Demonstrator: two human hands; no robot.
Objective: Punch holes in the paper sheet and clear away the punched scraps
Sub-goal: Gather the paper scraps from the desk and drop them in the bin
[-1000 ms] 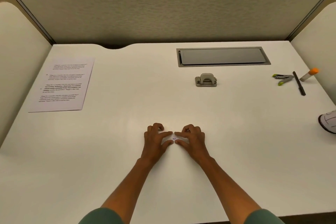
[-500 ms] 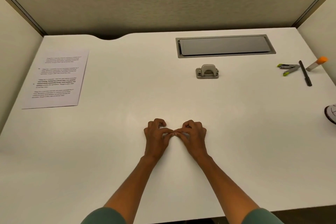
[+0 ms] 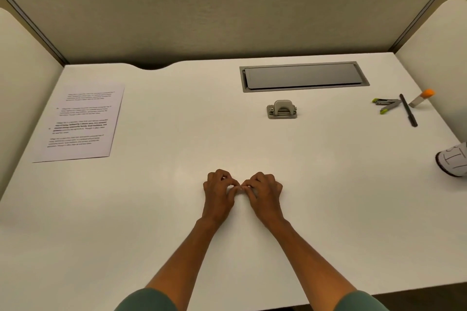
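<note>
Left hand [image 3: 219,190]: fingers curled, tips meeting the right's; anything pinched, cannot tell.
Right hand [image 3: 264,190]: same.
Grey metal hole punch [image 3: 281,109]: well beyond fingertips.
White printed paper sheet [image 3: 80,122]: far left.

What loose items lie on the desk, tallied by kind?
Printed paper sheet: 1
Hole punch: 1
Stapler, opened flat: 1
Black pen: 1
Glue stick, orange cap: 1
White object cut off by the right edge: 1
Total: 6

I've got the printed paper sheet [image 3: 79,122] flat at far left, the grey hole punch [image 3: 281,109] upright mid-desk, well apart.
</note>
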